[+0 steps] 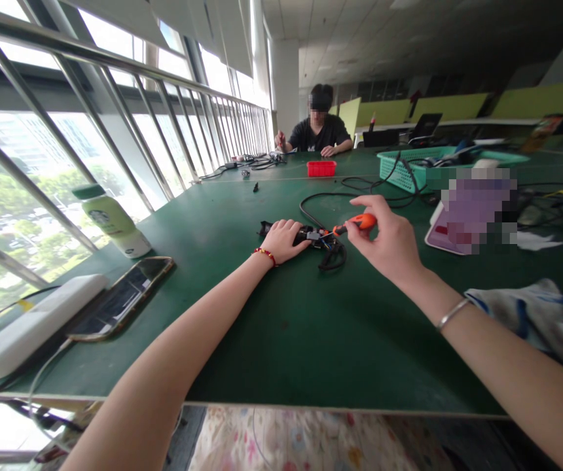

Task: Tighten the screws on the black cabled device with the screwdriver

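Near the middle of the green table (281, 340) lies a black device (303, 234) with a metal part and loose coloured wires at its right end. My left hand (284, 241) rests over the device's body, fingers wrapped on it. In my right hand (382, 237) is an orange-handled screwdriver (364, 222), pinched between thumb and fingers. Its shaft points left, and the tip is at the metal part beside the wires; exact contact is too small to tell. A black cable (333, 264) loops just below the device's right end.
A red basket (321, 169) stands further back, before a seated person (317, 127). At right are a green basket (404, 171), a purple-screened device (475, 212) and a cloth (537, 314). Left: a bottle (112, 219), a phone (127, 297) and a white power strip (36, 324).
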`<state>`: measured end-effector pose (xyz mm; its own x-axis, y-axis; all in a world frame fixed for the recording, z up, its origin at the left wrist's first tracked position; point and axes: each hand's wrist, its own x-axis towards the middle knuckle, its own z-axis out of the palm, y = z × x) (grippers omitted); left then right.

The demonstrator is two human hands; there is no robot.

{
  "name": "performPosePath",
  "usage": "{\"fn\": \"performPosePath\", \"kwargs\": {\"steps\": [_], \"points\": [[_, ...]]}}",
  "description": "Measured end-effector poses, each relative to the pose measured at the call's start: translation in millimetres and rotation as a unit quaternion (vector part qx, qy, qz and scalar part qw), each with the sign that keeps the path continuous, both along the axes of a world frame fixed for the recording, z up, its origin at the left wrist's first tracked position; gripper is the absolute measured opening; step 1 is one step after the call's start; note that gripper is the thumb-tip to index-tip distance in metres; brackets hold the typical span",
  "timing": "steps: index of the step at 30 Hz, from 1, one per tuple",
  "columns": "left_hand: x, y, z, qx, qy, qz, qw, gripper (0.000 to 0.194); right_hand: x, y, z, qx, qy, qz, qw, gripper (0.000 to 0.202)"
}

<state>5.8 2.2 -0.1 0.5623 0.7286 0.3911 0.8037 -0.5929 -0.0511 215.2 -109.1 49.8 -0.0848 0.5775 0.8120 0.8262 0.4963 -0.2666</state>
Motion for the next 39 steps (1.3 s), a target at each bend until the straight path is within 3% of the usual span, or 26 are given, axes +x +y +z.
{"fn": "performPosePath", "kwargs": {"steps": [5,12,19,26,34,39], "points": [[-0.4,0.9,-1.1,0.0,-0.008,-0.005,1.0,0.044,-0.8,-1.3,0.7,-0.001,-0.007,0.019,1.0,0.033],[-0.8,-0.3,-0.4,-0.007,-0.014,-0.005,1.0,0.043,0.3,0.4,0.4,-0.007,0.0,-0.025,1.0,0.026],[-0.5,-0.3,-0.2,-0.005,-0.008,-0.001,1.0,0.044,-1.5,-2.0,1.1,-0.01,-0.012,0.02,1.0,0.033],[0.0,-0.6,0.0,-0.009,-0.014,-0.004,1.0,0.041,-0.4,0.4,0.5,-0.016,-0.027,-0.019,0.999,0.024],[0.6,-1.5,0.6,-0.008,-0.006,0.002,1.0,0.043,-0.9,-1.0,-0.2,-0.006,-0.013,0.028,1.0,0.035],[0.9,-2.1,1.4,-0.006,-0.005,0.0,1.0,0.043,-0.7,-0.1,-0.4,-0.015,-0.04,-0.006,0.999,0.022]]}}
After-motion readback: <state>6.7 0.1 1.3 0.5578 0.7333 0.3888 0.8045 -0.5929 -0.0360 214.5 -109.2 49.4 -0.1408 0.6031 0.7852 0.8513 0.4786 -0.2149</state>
